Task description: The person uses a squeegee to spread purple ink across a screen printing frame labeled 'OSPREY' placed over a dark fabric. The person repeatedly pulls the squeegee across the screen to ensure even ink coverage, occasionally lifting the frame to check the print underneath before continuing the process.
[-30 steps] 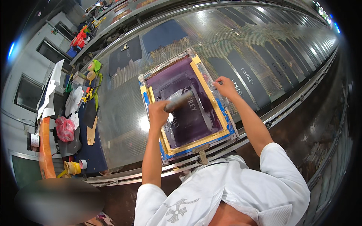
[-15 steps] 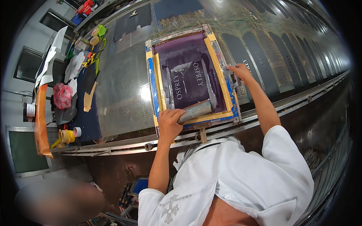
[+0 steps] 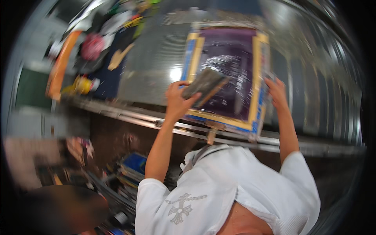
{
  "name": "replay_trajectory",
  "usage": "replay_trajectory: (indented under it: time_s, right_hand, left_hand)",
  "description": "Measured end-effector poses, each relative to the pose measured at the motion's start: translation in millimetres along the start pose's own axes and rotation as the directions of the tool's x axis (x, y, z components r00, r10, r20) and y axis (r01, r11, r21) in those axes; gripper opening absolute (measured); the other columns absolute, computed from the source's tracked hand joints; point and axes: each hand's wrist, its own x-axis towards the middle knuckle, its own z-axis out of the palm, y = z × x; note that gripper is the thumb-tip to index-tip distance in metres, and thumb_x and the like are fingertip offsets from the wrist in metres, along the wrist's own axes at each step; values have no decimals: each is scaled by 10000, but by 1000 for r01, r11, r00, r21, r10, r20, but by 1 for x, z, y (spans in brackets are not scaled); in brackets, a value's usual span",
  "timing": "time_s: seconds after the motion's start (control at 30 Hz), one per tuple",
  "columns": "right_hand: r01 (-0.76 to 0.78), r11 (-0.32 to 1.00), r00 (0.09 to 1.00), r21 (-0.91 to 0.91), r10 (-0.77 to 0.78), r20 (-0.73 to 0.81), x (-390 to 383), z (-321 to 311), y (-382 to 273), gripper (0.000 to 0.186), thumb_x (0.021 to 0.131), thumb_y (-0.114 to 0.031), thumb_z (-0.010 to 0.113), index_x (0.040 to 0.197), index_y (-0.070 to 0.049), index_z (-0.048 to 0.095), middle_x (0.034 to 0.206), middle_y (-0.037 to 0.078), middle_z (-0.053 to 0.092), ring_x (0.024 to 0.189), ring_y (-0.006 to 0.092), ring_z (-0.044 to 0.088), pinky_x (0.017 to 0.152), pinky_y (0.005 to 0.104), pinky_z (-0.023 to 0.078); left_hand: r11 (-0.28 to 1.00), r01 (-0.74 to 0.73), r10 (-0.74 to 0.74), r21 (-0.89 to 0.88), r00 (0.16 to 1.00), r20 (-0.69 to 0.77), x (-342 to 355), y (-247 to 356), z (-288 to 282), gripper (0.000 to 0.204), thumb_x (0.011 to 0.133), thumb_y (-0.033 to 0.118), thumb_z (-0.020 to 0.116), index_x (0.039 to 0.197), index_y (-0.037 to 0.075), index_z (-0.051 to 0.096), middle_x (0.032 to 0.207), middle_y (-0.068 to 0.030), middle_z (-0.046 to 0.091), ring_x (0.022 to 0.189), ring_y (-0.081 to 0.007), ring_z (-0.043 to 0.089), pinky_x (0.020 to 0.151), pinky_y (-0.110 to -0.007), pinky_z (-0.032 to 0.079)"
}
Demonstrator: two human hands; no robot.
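Note:
Over the lower left of a framed printing screen [image 3: 244,98], with purple mesh, yellow tape and blue tape, I hold a grey squeegee [image 3: 203,82] at a slant in my left hand [image 3: 180,98], fingers wrapped round its end. My right hand [image 3: 276,90] has its fingers curled on the screen frame's right edge, at a metal fitting; motion blur softens the grip. The screen lies on a long shiny printing table [image 3: 143,86].
Left on the table are a pink plastic bag [image 3: 92,46], yellow tape rolls [image 3: 83,84], cut sheets [image 3: 119,57] and an orange strip [image 3: 62,62]. A metal rail [image 3: 117,114] runs along the near edge. Below, blue-topped frames [image 3: 135,162] are stacked at lower left.
The squeegee has gone from over the screen's middle to its near end, and now sits higher, tilted diagonally. My right hand stays at the frame's edge. The whole view has shifted and blurred.

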Motion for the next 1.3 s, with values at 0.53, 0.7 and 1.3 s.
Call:
replay_trajectory:
  time_s: [0.53, 0.7, 1.3]
  right_hand:
    - [509, 860, 856, 35, -510, 79, -205, 112, -213, 214, 974, -338, 731, 964, -138, 653, 633, -101, 507, 473, -11, 377, 430, 189, 232]
    - [540, 835, 824, -105, -499, 267, -276, 254, -226, 250, 983, -361, 704, 1018, -115, 684, 711, -76, 525, 575, 25, 455, 519, 213, 323]
    - [174, 941, 173, -290, 261, 950, -292, 1017, -2, 235, 953, -132, 626, 1133, 15, 663, 949, 68, 712, 816, 139, 651, 750, 319, 519]
  left_hand:
    - [553, 155, -569, -819, 788, -235, -197, 59, -277, 470, 931, 322, 794, 1236, -12, 668, 1280, -58, 617, 1121, -100, 574, 960, -281, 483]
    - [378, -4, -730, -926, 613, -301, -344, -35, -259, 542, 949, 349, 774, 1335, 9, 605, 1264, -39, 635, 1156, -116, 570, 1000, -315, 471]
    - [-378, -237, -925, -895, 73, 372, -501, -404, -338, 625, 962, 529, 680, 1396, 84, 615, 1358, -77, 673, 1237, -245, 629, 1091, -433, 465]
